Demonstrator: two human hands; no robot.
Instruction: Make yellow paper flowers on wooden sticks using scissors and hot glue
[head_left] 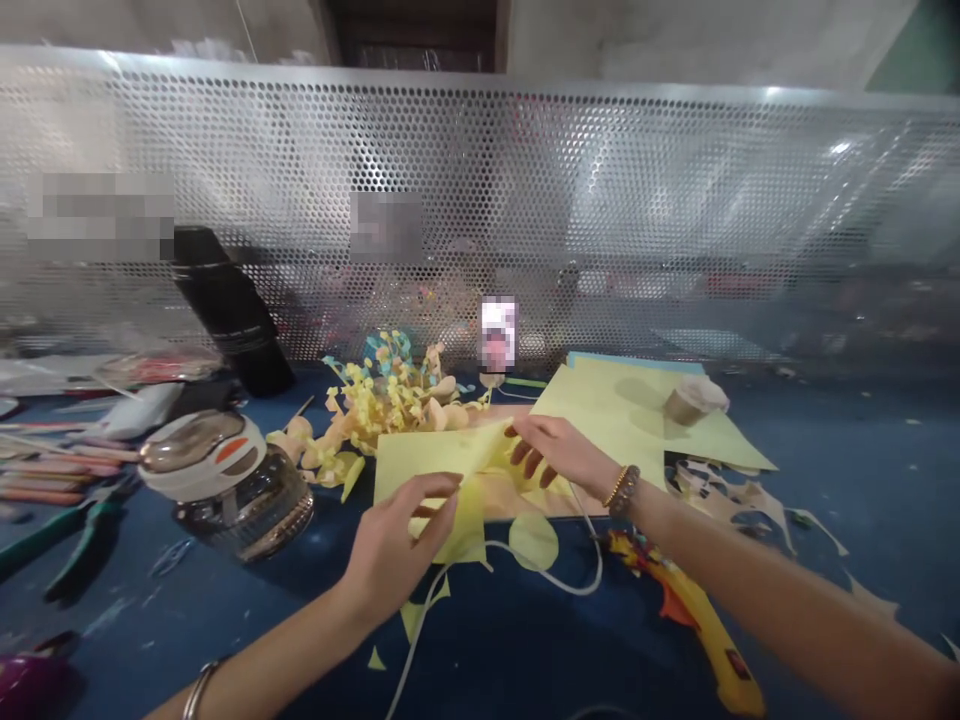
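At centre, my left fingers (431, 486) pinch a yellow sheet (420, 457), half-curled right fingers (538, 432) its edge; one disc (534, 542) at five o'clock looks cut, the stack (592, 428) at two whole.

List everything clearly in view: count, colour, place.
Folded sheet: one, yellow, between hands
Disc: one, yellow, front centre
Cable: one, white, front centre
Paper flowers: many, mostly yellow, centre
Flat sheets: several, yellow and blue, right
Cylinder: one, brown-white, on flat sheets
Offcuts: several, pale, right
Glue gun: one, yellow, right
Jar: one, transparent, left
Case: one, black, back left
Pliers: one, green-handled, left
Sticks: several, pinkish, left
Panel: one, silver, back
Tabletop: one, blue, underneath
Left hand: one, silver bangle, on folded sheet
Right hand: one, beaded bracelet, on folded sheet
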